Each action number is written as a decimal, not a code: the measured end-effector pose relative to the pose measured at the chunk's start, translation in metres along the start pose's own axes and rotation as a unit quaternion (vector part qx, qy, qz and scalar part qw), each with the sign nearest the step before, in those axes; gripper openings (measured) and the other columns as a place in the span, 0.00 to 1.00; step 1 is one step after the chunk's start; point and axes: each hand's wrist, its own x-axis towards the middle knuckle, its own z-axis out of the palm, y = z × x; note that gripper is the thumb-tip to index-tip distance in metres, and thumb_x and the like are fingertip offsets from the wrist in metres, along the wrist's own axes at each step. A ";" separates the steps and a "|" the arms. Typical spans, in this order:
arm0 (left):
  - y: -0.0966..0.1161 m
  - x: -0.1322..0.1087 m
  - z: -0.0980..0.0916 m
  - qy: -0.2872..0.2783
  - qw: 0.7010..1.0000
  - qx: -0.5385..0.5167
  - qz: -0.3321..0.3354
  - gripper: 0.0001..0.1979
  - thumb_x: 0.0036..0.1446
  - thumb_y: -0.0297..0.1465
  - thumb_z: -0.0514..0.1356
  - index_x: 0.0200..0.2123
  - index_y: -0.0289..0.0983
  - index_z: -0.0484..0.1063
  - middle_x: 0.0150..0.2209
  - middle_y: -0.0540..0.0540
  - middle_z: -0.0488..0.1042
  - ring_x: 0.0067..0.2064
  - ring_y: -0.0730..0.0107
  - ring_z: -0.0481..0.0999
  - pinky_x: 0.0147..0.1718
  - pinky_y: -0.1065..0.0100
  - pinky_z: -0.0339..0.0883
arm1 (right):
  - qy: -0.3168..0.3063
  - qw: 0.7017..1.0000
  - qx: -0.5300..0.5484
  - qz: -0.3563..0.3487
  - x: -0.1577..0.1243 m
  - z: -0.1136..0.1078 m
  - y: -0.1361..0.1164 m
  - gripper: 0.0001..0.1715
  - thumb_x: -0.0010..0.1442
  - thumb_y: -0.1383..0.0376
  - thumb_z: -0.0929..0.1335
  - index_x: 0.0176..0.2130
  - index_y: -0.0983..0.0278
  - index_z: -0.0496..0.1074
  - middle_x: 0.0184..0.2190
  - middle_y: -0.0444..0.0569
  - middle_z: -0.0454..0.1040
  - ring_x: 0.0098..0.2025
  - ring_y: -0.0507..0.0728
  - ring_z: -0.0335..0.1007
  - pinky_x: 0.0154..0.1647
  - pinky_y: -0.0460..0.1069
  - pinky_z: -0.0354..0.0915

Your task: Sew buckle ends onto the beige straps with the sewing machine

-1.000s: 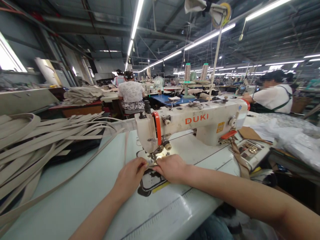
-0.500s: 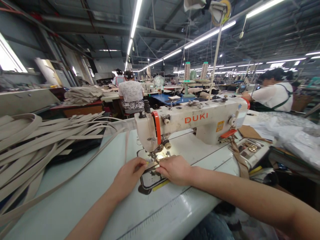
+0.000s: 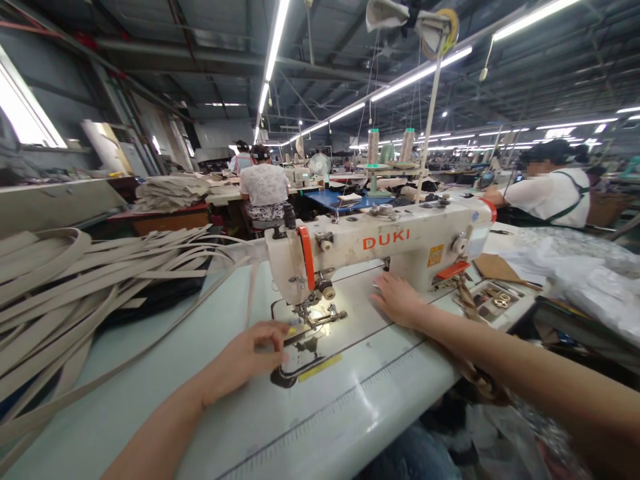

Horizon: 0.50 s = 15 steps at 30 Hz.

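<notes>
A white DUKI sewing machine [image 3: 390, 243] stands on the pale table [image 3: 165, 407]. My left hand [image 3: 250, 355] rests on the table just left of the presser foot [image 3: 306, 313]. Its fingers are curled in a pinch, and what they hold is too small to make out. My right hand [image 3: 397, 300] lies flat on the table under the machine's arm, close to its base, with the fingers stretched out and nothing in them. A dark patch and a yellow strip [image 3: 320, 367] mark the table in front of the needle plate.
A big heap of beige straps [image 3: 75, 287] covers the table's left side. Right of the machine a tray of metal buckles [image 3: 493, 300] sits beside white fabric [image 3: 590, 280]. Thread cones [image 3: 373, 143] stand behind. One person [image 3: 263, 187] sits ahead, another person [image 3: 550, 190] at the right.
My right hand has left the needle area and moved right and back to the machine's base, opening flat. My left hand has drawn slightly back from the presser foot.
</notes>
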 end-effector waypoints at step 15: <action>-0.003 0.005 0.007 0.148 0.988 0.034 -0.030 0.16 0.52 0.43 0.52 0.35 0.39 0.72 0.35 0.47 0.78 0.39 0.58 0.76 0.43 0.59 0.68 | -0.247 0.838 0.338 -0.350 -0.082 0.020 -0.162 0.21 0.60 0.57 0.65 0.50 0.64 0.70 0.54 0.54 0.70 0.58 0.61 0.62 0.61 0.54 0.57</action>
